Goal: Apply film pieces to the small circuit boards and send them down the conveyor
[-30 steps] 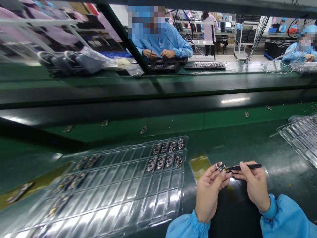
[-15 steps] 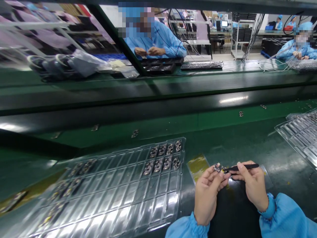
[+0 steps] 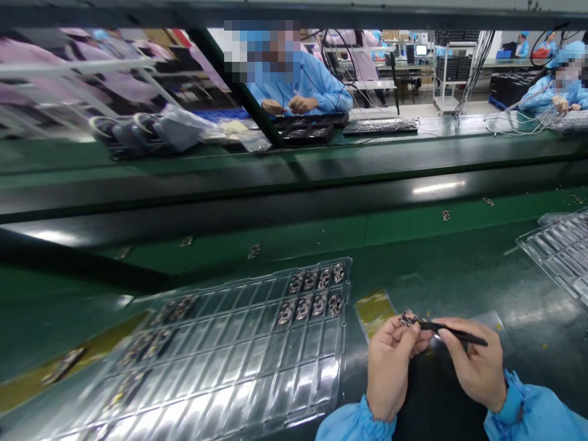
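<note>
Between the thumb and fingers of my left hand [image 3: 390, 361] is a small circuit board [image 3: 408, 318]. My right hand [image 3: 478, 361] grips black tweezers [image 3: 459, 334], and their tips reach the board near my left thumb. Whether the tips pinch anything is too small to tell. Beside my left hand lies a sheet with yellow tape [image 3: 374, 309]. To the left rests a clear plastic tray [image 3: 257, 367], with several small circuit boards [image 3: 303, 306] in its right far slots and more at its left side.
Another clear tray [image 3: 560, 251] lies at the right. Several loose boards [image 3: 445, 215] sit along the green strip behind the bench. A dark metal post [image 3: 229, 79] slants across the left. Across the divider, a person in blue [image 3: 303, 79] works at black trays [image 3: 312, 130].
The view has shifted a little, so the scene sits further right and lower. The tweezers now slope down toward my right hand, their tips still at the board.
</note>
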Available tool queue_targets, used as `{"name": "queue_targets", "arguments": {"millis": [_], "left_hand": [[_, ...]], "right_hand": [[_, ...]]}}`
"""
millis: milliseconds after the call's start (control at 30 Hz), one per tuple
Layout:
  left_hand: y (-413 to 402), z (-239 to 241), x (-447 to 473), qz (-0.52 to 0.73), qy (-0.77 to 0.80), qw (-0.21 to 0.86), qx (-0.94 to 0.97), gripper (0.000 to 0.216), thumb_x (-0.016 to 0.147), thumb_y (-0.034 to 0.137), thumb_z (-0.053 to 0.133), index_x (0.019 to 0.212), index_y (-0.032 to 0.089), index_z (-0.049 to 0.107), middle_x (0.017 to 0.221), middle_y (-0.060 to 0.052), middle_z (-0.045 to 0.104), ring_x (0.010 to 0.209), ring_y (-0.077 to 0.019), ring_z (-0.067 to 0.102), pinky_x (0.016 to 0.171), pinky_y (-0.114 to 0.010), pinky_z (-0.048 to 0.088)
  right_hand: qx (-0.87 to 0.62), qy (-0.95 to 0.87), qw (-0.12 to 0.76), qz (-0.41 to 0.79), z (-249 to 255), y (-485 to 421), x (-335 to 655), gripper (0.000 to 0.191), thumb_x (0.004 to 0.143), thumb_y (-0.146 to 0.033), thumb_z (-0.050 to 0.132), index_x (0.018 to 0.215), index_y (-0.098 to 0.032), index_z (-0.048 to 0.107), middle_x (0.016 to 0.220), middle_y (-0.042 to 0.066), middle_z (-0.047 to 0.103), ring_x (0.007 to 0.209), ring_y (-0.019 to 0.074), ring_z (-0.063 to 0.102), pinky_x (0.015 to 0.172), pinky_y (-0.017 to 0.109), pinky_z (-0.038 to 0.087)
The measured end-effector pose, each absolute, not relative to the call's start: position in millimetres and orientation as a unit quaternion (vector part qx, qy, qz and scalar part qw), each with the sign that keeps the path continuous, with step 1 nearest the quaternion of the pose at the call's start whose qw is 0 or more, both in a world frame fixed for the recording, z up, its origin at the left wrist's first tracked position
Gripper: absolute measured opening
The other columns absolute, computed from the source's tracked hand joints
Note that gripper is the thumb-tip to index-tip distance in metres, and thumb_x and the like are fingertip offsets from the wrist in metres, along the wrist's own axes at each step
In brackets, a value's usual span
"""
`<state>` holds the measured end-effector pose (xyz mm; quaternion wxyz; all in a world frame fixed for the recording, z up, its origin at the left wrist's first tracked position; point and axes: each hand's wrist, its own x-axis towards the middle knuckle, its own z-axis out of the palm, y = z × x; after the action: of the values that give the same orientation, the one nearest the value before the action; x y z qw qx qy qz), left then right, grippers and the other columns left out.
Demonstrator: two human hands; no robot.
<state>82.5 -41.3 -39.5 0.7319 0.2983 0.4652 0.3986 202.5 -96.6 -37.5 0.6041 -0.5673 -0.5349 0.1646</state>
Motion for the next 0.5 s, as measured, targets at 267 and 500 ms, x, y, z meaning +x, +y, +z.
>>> {"name": "queue_targets", "arguments": {"millis": [267, 500], "left_hand": [[-36.5, -32.1, 74.1, 0.403, 0.485, 0.716, 0.3, 0.024, 0.063, 0.025, 0.071, 0.077, 0.013, 0.056, 0.067, -0.002, 0.065, 0.064, -0.0148, 0.065, 0.057, -0.02, 0.05], [59.7, -5.2, 59.0, 0.428, 0.505, 0.635, 0.398, 0.019, 0.066, 0.02, 0.068, 0.079, 0.013, 0.055, 0.073, -0.004, 0.064, 0.066, -0.0173, 0.066, 0.058, -0.024, 0.051]], "right_hand": [[-0.647, -0.421, 0.617, 0.153, -27.8, -96.9, 219.2, 0.014, 0.078, -0.025, 0.061, 0.088, -0.02, 0.068, 0.088, 0.007, 0.069, 0.079, 0.024, 0.065, 0.073, 0.034, 0.053], [-0.713, -0.279, 0.549, 0.334, -56.0, -86.4, 253.2, 0.037, 0.062, -0.046, 0.071, 0.085, -0.017, 0.067, 0.076, 0.008, 0.069, 0.066, 0.0256, 0.066, 0.062, 0.032, 0.056]]}}
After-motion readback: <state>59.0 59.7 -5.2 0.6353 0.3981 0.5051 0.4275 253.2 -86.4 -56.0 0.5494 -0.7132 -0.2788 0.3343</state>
